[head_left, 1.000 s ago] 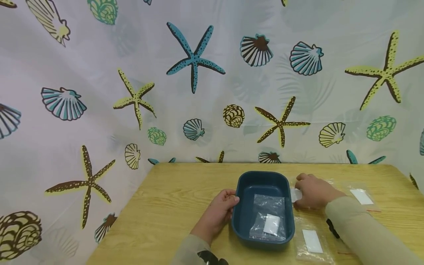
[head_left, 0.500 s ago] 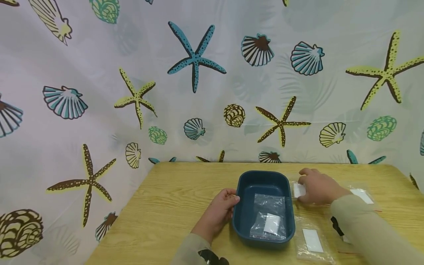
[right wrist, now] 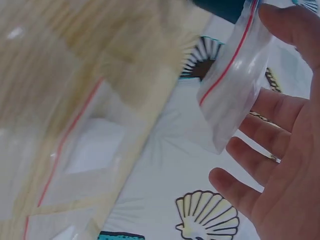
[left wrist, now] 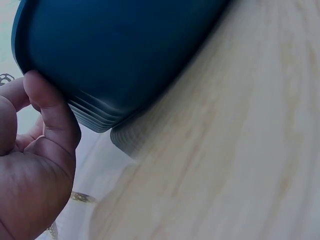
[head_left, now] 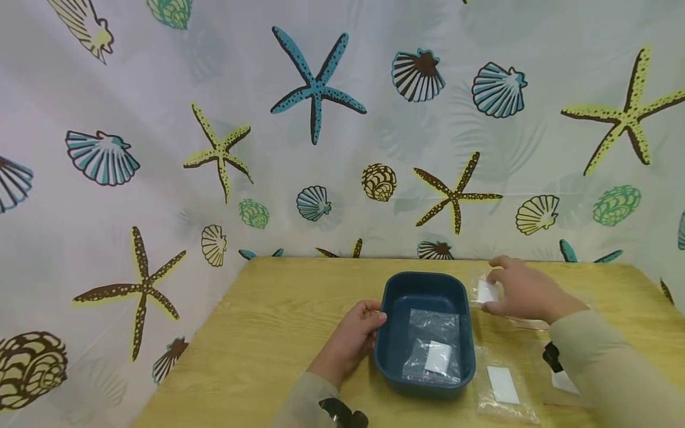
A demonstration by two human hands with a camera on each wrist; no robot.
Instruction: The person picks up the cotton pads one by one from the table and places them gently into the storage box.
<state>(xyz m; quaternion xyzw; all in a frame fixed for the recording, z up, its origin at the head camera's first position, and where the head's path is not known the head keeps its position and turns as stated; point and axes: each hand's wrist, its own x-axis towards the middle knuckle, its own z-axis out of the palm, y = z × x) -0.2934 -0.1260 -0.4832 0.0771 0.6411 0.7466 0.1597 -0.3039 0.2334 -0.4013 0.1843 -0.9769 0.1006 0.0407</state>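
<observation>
A dark blue rectangular bin [head_left: 393, 351] stands on the table, with a clear zip bag [head_left: 434, 326] holding a white card lying inside. My left hand [head_left: 353, 336] grips the bin's left rim, thumb over the top edge. In the left wrist view the thumb [left wrist: 50, 100] presses against the bin wall [left wrist: 125, 55]. To the right of the bin, my right hand [head_left: 527, 291] pinches another zip bag [right wrist: 235, 80] with a red seal line. Its white insert [head_left: 486, 291] shows beside the fingers in the head view, and the bag is raised off the table in the right wrist view.
Another bagged white card [head_left: 503, 383] lies just right of the bin. A further zip bag [head_left: 564, 381] is partly covered by the right sleeve, and one more [head_left: 530, 324] lies behind the right wrist. A shell-patterned curtain [head_left: 348, 238] hangs behind the wooden table [head_left: 278, 333].
My right hand has moved right and up in the head view, away from the bin's edge, bringing the pinched zip bag along. The left hand keeps its grip on the bin.
</observation>
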